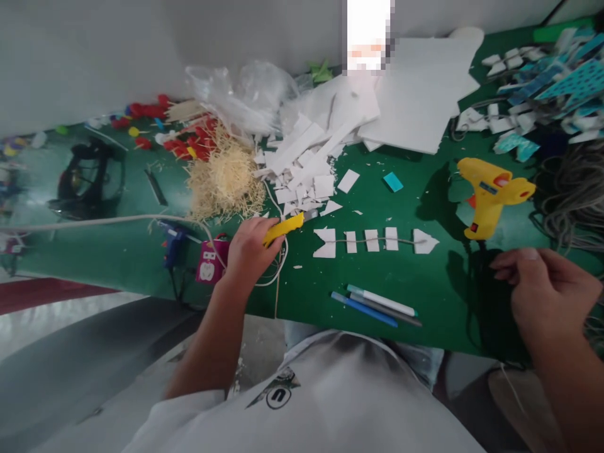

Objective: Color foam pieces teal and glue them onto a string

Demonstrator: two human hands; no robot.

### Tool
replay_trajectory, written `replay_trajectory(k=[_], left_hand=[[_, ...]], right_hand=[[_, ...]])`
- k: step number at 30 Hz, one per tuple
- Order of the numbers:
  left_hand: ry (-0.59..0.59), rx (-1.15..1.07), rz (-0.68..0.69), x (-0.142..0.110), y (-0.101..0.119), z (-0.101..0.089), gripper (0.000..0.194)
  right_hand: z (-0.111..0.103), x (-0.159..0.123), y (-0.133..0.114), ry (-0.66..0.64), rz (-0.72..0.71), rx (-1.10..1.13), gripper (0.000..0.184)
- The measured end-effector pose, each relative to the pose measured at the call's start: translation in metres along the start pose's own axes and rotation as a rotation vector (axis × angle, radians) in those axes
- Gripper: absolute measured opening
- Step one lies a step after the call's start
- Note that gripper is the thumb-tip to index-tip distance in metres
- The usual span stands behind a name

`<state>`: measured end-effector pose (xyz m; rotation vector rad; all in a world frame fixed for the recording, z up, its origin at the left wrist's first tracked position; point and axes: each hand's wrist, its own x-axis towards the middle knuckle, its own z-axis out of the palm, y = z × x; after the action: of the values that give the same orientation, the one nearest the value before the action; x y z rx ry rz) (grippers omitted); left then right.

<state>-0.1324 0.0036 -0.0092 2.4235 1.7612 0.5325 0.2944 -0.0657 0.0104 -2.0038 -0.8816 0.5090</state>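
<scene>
My left hand [250, 251] is closed around a yellow utility knife [284, 230], its blade end pointing right towards a heap of white foam board scraps [306, 170]. To the right lies a string of white foam pieces [372, 240] on a grey cord, with a notched tail at the left and a pointed head at the right. My right hand [542, 289] hovers near the table's right side with curled fingers; whatever they may hold is hidden. Just above it a yellow glue gun [488, 195] stands on the table.
Several pens [377, 305] lie near the front edge. Wood shavings [226, 176], a pink power adapter [212, 261] and a blue glue gun [173, 244] are at left. White foam sheets [410, 94] lie behind. Grey cord [576, 189] piles up at right. A white cable [117, 221] crosses the left side.
</scene>
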Motion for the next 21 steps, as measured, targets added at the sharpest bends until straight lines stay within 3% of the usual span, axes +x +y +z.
replay_trajectory(k=[6, 12, 17, 21], left_hand=[[0.073, -0.197, -0.106, 0.0, 0.005, -0.004, 0.015], [0.131, -0.627, -0.372, -0.013, 0.021, -0.021, 0.031], [-0.005, -1.044, -0.541, -0.02, 0.045, -0.021, 0.049], [-0.121, -1.256, -0.618, -0.024, 0.067, -0.021, 0.041]], right_hand=[[0.001, 0.0, 0.0, 0.017, 0.005, 0.041, 0.029], [0.0, -0.005, -0.005, 0.032, -0.019, 0.065, 0.031], [0.0, -0.005, 0.005, 0.025, 0.024, 0.032, 0.039], [-0.003, 0.001, 0.023, -0.033, 0.14, -0.059, 0.033]])
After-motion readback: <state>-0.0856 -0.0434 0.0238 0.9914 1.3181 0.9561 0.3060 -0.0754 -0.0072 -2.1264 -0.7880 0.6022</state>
